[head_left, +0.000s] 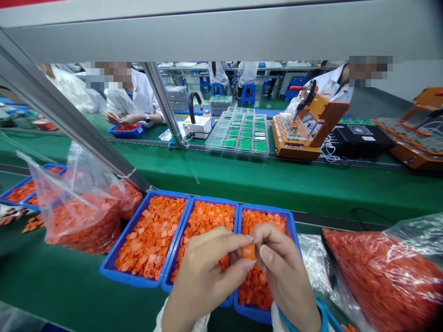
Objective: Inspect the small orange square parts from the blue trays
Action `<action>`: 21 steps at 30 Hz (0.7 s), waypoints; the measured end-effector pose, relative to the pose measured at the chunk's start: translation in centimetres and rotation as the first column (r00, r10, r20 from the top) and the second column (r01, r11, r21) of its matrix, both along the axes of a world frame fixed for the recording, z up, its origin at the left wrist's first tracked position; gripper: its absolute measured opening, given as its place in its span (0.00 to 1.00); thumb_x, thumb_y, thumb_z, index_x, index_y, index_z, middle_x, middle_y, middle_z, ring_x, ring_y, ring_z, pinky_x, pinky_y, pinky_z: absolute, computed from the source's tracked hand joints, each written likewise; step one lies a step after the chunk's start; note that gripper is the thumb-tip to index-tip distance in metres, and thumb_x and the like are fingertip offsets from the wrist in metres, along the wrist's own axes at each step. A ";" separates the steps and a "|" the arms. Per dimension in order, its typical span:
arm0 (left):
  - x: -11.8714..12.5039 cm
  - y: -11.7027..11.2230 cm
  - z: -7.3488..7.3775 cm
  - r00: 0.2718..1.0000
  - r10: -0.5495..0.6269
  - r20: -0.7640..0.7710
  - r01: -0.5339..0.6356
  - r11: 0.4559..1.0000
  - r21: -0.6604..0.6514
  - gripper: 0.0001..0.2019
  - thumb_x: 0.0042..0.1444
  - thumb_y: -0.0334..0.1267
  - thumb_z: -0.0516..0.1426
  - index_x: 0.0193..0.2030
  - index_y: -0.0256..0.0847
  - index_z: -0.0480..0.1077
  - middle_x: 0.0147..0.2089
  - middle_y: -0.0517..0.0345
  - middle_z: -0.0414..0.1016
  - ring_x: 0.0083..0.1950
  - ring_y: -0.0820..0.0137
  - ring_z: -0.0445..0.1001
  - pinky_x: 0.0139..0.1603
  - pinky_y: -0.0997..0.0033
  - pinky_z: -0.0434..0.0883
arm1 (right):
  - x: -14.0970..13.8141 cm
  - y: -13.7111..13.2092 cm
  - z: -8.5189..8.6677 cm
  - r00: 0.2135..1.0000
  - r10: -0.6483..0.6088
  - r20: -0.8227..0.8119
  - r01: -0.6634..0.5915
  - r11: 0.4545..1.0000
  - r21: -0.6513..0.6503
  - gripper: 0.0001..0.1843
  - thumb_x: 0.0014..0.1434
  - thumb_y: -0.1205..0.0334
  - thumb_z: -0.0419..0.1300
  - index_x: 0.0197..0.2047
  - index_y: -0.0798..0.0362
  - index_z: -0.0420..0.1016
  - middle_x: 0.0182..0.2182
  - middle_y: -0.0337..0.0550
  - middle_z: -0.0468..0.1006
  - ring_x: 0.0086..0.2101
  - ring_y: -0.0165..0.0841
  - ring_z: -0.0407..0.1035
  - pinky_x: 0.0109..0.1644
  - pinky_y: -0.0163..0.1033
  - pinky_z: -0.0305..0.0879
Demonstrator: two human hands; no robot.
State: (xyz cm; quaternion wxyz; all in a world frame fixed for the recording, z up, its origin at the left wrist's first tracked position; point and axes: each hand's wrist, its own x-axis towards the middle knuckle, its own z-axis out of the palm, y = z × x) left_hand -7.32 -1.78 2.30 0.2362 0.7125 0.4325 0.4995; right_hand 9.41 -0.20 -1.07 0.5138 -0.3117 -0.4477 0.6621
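Observation:
My left hand (211, 267) pinches a small orange plastic piece (248, 251) between thumb and forefinger. Close against its other side is my right hand (285, 269), fingers curled and their tips at the piece; whether they grip it is partly hidden. Both hands hover over blue trays full of similar orange pieces: a left tray (129, 276), a middle tray (197, 199) and a right tray (294, 226). My forearms cover parts of the middle and right trays. A blue band (321, 313) circles my right wrist.
Clear bags of orange pieces stand left (83, 221) and right (387, 272). A slanted metal post (79, 115) rises at left. Beyond the green bench are clear trays of green boards (238, 133), an orange fixture (304, 129) and co-workers in white coats.

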 end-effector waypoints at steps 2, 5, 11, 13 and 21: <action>0.0 0.0 0.0 0.999 -0.026 0.028 0.026 1.000 -0.002 0.14 0.61 0.26 0.65 0.52 0.45 0.78 0.34 0.61 0.79 0.33 0.75 0.76 0.36 0.78 0.73 | -0.2 -0.1 0.2 0.999 0.044 -0.006 -0.044 0.999 -0.004 0.10 0.67 0.50 0.65 0.41 0.48 0.79 0.32 0.38 0.73 0.34 0.34 0.67 0.39 0.37 0.64; -0.1 0.0 0.0 0.996 -0.066 0.064 0.067 0.998 -0.019 0.15 0.60 0.25 0.63 0.51 0.44 0.78 0.34 0.60 0.77 0.33 0.74 0.75 0.36 0.77 0.72 | -0.6 0.0 0.6 0.996 0.090 -0.019 -0.090 0.996 -0.022 0.11 0.67 0.50 0.65 0.39 0.49 0.80 0.31 0.39 0.75 0.31 0.33 0.66 0.37 0.37 0.64; -0.6 0.3 -0.4 0.973 -0.165 0.159 0.179 0.981 -0.077 0.12 0.65 0.35 0.65 0.54 0.46 0.79 0.36 0.58 0.78 0.36 0.72 0.75 0.38 0.75 0.71 | -0.5 0.0 0.3 0.988 0.127 -0.092 -0.133 0.989 -0.064 0.14 0.65 0.47 0.67 0.38 0.50 0.81 0.28 0.37 0.73 0.26 0.28 0.55 0.29 0.34 0.54; -0.7 0.4 -0.4 0.965 -0.186 0.186 0.203 0.976 -0.081 0.12 0.66 0.39 0.65 0.55 0.47 0.80 0.37 0.58 0.78 0.35 0.73 0.75 0.38 0.75 0.71 | -0.3 -0.2 -0.1 0.982 0.154 -0.104 -0.162 0.984 -0.068 0.14 0.66 0.47 0.66 0.40 0.50 0.81 0.29 0.37 0.74 0.26 0.28 0.57 0.29 0.34 0.53; -0.6 0.6 -0.7 0.907 -0.269 0.325 0.313 0.945 -0.092 0.12 0.65 0.43 0.66 0.54 0.49 0.81 0.36 0.59 0.75 0.36 0.74 0.75 0.39 0.76 0.72 | -0.2 -0.3 -0.5 0.961 0.219 -0.170 -0.231 0.971 -0.057 0.16 0.63 0.45 0.69 0.40 0.50 0.80 0.28 0.37 0.72 0.27 0.28 0.58 0.29 0.33 0.52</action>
